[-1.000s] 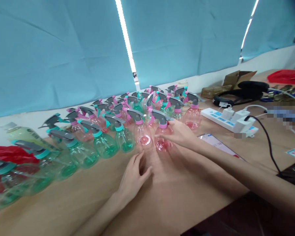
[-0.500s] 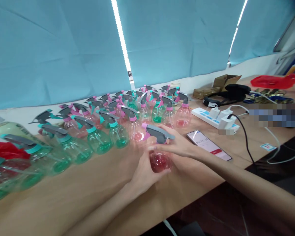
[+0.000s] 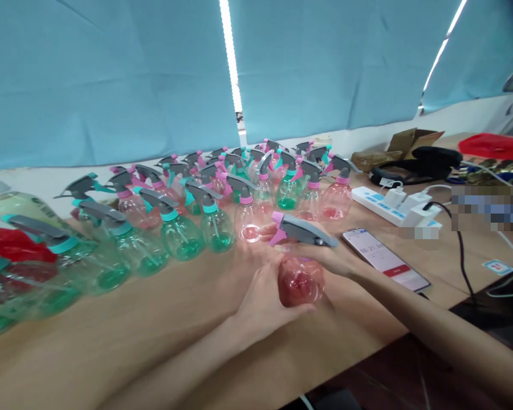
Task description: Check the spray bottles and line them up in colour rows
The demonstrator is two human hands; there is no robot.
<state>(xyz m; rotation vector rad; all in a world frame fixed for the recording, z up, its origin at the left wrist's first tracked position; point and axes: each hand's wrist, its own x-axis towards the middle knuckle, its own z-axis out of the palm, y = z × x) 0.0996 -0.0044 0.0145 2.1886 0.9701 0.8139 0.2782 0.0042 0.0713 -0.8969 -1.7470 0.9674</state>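
Observation:
A pink see-through spray bottle (image 3: 302, 285) stands near the table's front, with a grey trigger head (image 3: 310, 230) and pink trigger on top. My left hand (image 3: 265, 293) is curled around the bottle's body from the left, its thumb along the near side. At the collar under the trigger head, my right hand (image 3: 331, 257) wraps its fingers from the right; the collar is mostly hidden by them. Just behind, a pink spray bottle (image 3: 248, 219) and a green spray bottle (image 3: 218, 230) stand upright.
Several more pink and green spray bottles crowd the table (image 3: 188, 313) at left and back. A phone (image 3: 385, 259) lies right of my hands, with a white power strip (image 3: 380, 208) and cables beyond. Headphones (image 3: 414, 165) and a cardboard box (image 3: 414, 142) are at the back right.
The view has swung slightly left, so everything sits further right in the picture. My right hand's fingers have shifted around the collar below the trigger head; my left hand keeps its grip.

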